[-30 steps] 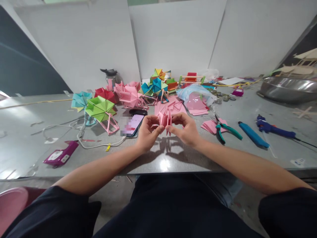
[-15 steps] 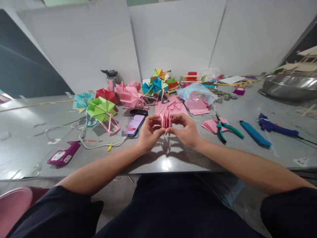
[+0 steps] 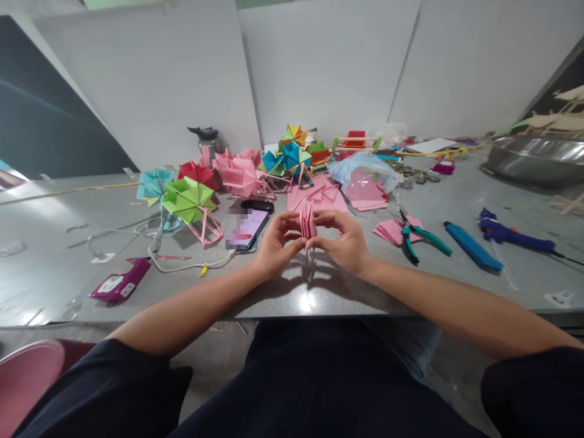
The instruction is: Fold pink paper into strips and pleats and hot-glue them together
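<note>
A small stack of folded pink paper [image 3: 308,221] stands upright between both hands, just above the grey table [image 3: 55,286]. My left hand [image 3: 275,245] pinches its left side with thumb and fingers. On the other side, my right hand [image 3: 343,239] presses the folds together. The lower edge of the paper is hidden behind my fingertips. Flat pink sheets [image 3: 319,196] lie right behind the hands.
A phone [image 3: 247,228] with a lit screen lies left of my hands, with a white cable [image 3: 150,252] and a magenta packet [image 3: 118,286]. Paper pinwheels, green [image 3: 188,201], pink [image 3: 241,175] and blue [image 3: 292,157], stand behind. Pliers [image 3: 413,236], a blue cutter [image 3: 472,246], a glue gun [image 3: 513,233] and a metal bowl [image 3: 533,163] sit to the right.
My hands have drawn closer together, squeezing the fanned pink folds into a tighter, narrower stack. The view has shifted slightly.
</note>
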Action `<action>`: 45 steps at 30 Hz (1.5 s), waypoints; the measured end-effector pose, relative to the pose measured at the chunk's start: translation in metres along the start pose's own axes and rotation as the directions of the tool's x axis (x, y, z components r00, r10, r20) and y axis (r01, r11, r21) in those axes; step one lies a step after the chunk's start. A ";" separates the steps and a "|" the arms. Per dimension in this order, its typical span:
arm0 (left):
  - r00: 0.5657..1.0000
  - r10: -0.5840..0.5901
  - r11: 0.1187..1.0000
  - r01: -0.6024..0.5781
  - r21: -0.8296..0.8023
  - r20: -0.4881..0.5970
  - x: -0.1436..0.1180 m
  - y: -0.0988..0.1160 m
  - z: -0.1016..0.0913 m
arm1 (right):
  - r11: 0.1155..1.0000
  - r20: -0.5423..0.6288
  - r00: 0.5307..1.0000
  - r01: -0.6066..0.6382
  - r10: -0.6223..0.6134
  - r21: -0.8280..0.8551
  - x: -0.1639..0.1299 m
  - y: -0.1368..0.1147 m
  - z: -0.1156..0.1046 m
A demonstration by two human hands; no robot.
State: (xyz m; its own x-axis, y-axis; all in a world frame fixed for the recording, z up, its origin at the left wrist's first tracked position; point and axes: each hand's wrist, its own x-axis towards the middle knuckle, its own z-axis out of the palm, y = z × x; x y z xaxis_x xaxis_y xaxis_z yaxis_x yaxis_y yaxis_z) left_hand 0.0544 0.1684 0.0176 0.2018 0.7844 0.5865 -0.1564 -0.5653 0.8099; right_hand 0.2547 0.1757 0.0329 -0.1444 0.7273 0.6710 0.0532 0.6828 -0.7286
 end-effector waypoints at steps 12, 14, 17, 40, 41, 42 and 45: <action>0.997 0.065 0.997 -0.067 0.045 0.052 0.002 -0.005 -0.004 | 0.964 0.086 0.983 0.179 -0.165 -0.196 0.001 -0.002 -0.008; 0.998 0.047 0.998 -0.049 0.047 0.043 0.002 -0.006 -0.005 | 0.941 0.113 0.974 0.220 -0.197 -0.257 0.001 -0.001 -0.010; 0.998 0.032 0.999 -0.034 0.037 0.051 0.002 -0.006 -0.006 | 0.909 0.146 0.956 0.287 -0.254 -0.301 0.002 0.004 -0.011; 0.993 0.094 0.993 -0.099 0.062 0.074 -0.002 -0.007 -0.005 | 0.824 0.339 0.881 0.445 -0.331 -0.352 0.003 0.021 -0.020; 0.992 0.099 0.993 -0.104 0.063 0.073 -0.002 -0.008 -0.005 | 0.823 0.338 0.879 0.448 -0.336 -0.349 0.003 0.020 -0.020; 0.992 0.104 0.992 -0.109 0.064 0.073 -0.002 -0.008 -0.005 | 0.822 0.337 0.878 0.451 -0.340 -0.346 0.003 0.021 -0.020; 0.991 0.109 0.990 -0.115 0.078 0.079 -0.002 -0.007 -0.005 | 0.821 0.351 0.878 0.447 -0.326 -0.355 0.004 0.021 -0.021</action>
State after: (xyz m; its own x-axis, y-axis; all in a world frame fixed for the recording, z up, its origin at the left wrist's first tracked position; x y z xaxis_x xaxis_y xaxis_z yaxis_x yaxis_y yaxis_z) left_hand 0.0501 0.1719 0.0108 0.2590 0.6955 0.6703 -0.1024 -0.6702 0.7350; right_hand 0.2758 0.1939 0.0231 -0.4910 0.3914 0.7783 0.3298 0.9104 -0.2498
